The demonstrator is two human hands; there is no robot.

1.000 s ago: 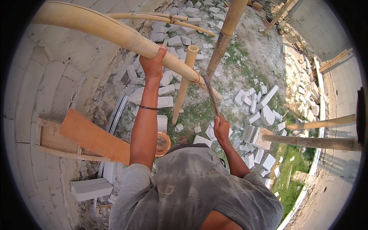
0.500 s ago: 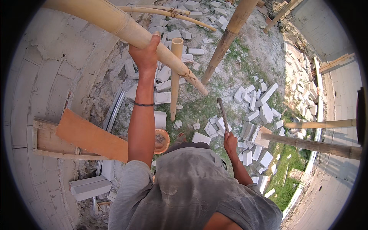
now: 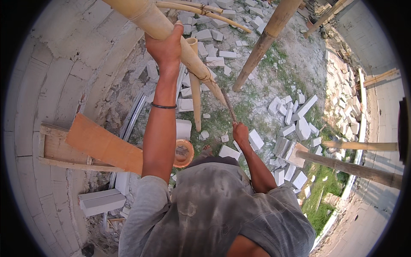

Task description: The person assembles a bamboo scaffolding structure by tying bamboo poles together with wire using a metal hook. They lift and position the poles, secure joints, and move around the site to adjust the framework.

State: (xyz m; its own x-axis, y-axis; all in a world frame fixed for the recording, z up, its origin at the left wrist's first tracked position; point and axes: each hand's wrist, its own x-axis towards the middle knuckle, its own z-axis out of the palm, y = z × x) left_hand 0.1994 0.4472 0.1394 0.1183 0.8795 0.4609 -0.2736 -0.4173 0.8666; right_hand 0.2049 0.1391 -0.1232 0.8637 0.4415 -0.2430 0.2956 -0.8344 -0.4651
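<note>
My right hand (image 3: 241,132) has its grip closed round the handle of a dark blade (image 3: 228,106), whose tip points up at the thick bamboo pole (image 3: 171,32). My left hand (image 3: 165,48) is wrapped tight over that pole, just above its binding to the upright bamboo post (image 3: 196,94). Below the pole lie an orange bowl (image 3: 183,153) and scattered white blocks (image 3: 295,118).

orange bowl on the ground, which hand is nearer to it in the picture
Right. The right hand holds a thin dark tool just up and right of the orange bowl. The left hand is far above it, gripping the thick bamboo pole.
</note>
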